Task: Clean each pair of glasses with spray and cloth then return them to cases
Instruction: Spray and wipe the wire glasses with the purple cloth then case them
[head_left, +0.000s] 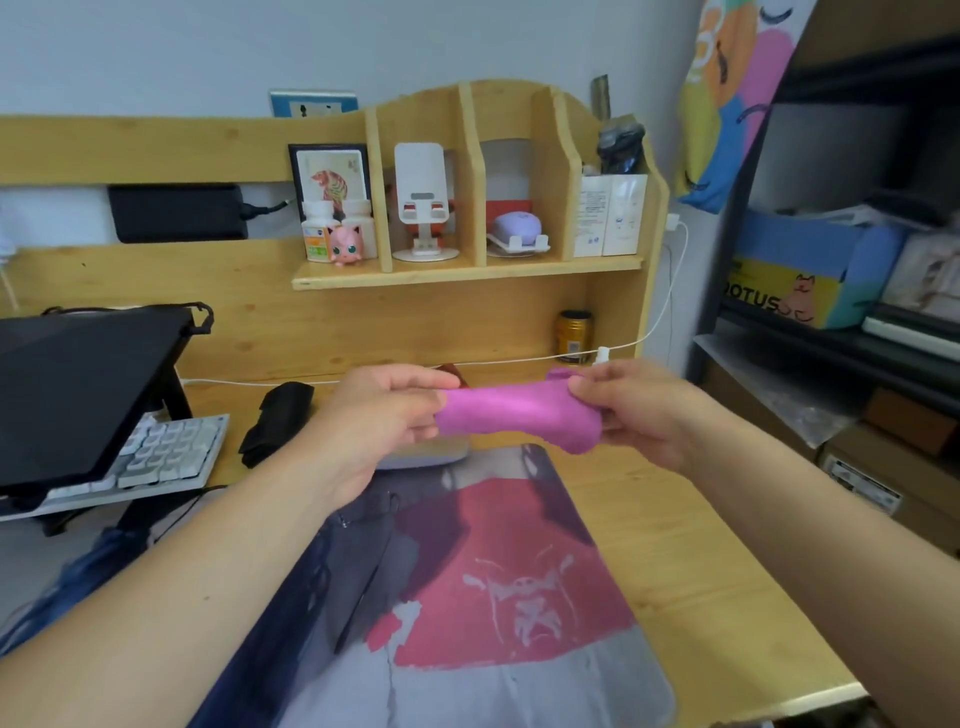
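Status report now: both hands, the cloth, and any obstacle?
Left hand and right hand each grip one end of the pink cloth. Cloth held above the desk mat. Glasses not visible. Nothing in the way.

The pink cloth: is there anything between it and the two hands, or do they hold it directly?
Nothing visible stands between them. The left hand pinches one end of the pink cloth and the right hand pinches the other, above the desk mat. Whether glasses are wrapped inside the cloth cannot be told.
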